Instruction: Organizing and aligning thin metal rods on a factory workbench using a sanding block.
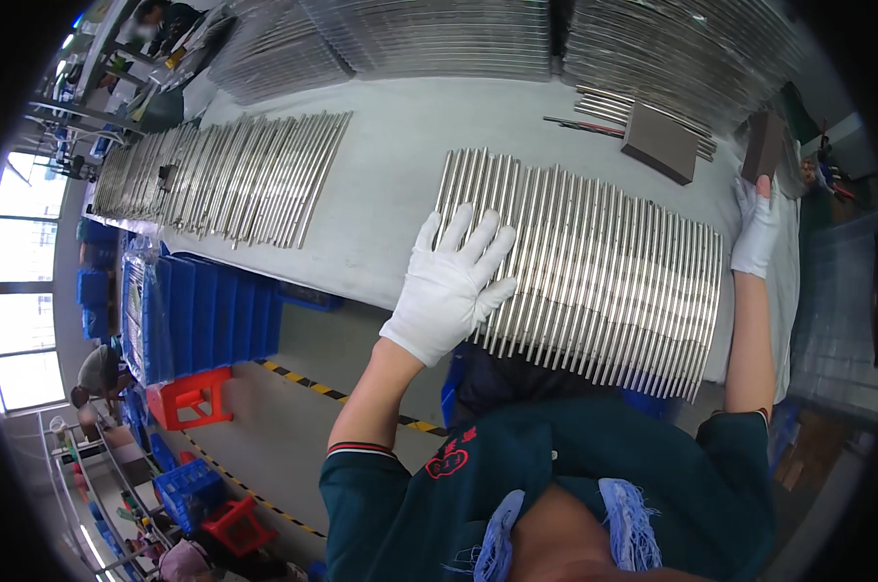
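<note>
While my left hand (454,281) lies flat, gloved fingers spread, on the near left end of the row of metal rods (604,276), too many to count, my right hand (755,225) pinches one brown block (764,145) past the row's right end; a second brown block (659,144) lies behind the rods.

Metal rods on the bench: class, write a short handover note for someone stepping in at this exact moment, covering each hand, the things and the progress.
Left hand, white-gloved: flat and open on the left end of the near row of metal rods.
Right hand, gloved: holds a brown block at the row's right edge.
A second brown block lies on the grey bench; another rod row lies far left.
Done and left: cannot tell from this view.
</note>
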Available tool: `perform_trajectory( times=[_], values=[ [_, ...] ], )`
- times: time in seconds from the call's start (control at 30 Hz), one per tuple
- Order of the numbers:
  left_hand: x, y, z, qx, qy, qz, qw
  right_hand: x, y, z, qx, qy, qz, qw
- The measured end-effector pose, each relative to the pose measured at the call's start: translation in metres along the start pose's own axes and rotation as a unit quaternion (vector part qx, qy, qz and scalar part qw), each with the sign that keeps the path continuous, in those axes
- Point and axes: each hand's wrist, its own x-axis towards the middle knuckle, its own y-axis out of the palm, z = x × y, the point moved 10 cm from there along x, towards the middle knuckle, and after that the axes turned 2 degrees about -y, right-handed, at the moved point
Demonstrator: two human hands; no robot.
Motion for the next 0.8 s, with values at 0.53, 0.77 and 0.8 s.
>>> perform_trajectory(
  times=[0.53,0.77,0.8],
  values=[
    [-0.004,-0.011,0.018,0.037,-0.077,0.002,0.996,-0.005,-0.001,0.012,-0.030,-0.022,-0.024,0.999],
    [0.026,0.018,-0.084,-0.082,0.081,0.049,0.992,-0.002,0.005,0.008,-0.015,-0.017,-0.016,1.000],
    [0.026,0.020,-0.089,-0.074,0.089,0.058,0.992,-0.002,0.004,0.008,-0.016,-0.018,-0.017,1.000]
  ],
)
